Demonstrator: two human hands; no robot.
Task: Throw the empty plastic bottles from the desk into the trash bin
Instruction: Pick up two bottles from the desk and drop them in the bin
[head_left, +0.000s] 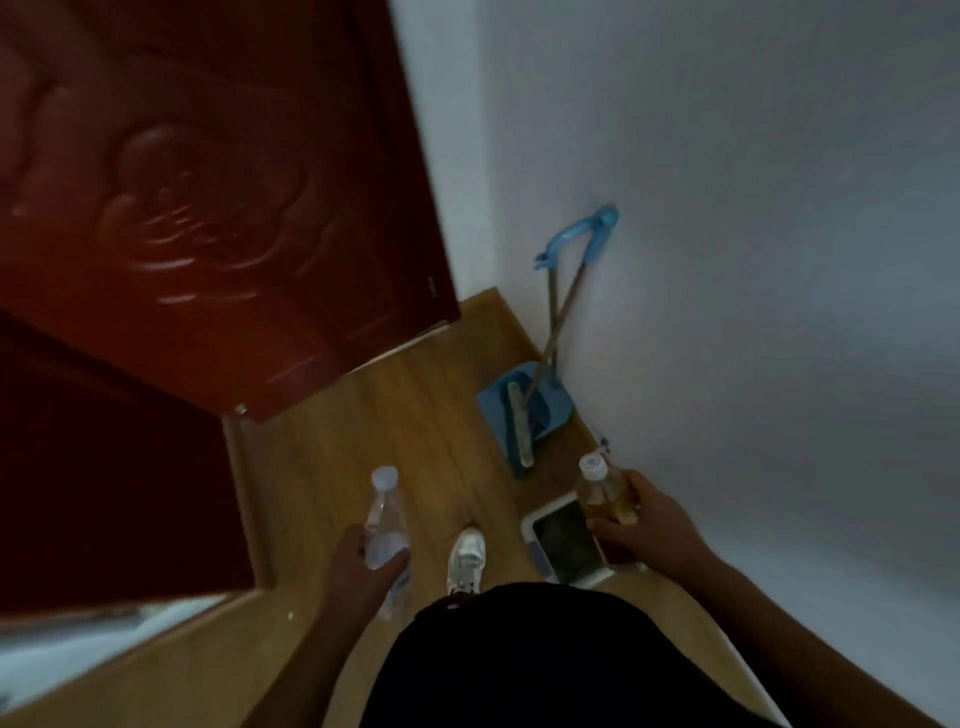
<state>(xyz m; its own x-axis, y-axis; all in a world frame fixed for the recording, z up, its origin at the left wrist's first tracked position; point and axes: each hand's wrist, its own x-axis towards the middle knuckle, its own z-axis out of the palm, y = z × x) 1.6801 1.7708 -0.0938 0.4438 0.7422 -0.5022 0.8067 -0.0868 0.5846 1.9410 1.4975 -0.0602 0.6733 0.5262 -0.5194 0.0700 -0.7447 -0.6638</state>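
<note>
Your frame is dim and underexposed throughout. The door carries the only real highlights: soft glare streaks along its carved relief, while its lower-left panel sinks to near black. Right of the door the wall reads flat grey-blue and darkens toward the frame edge. Below the door the floor is the warmest, best-lit patch. Nothing is crisp: blur smears the door's carving, and the clear bottle in your left hand and the amber bottle in your right hand have soft outlines. Wide-angle distortion slants the door's edges. Corners vignette.
</note>
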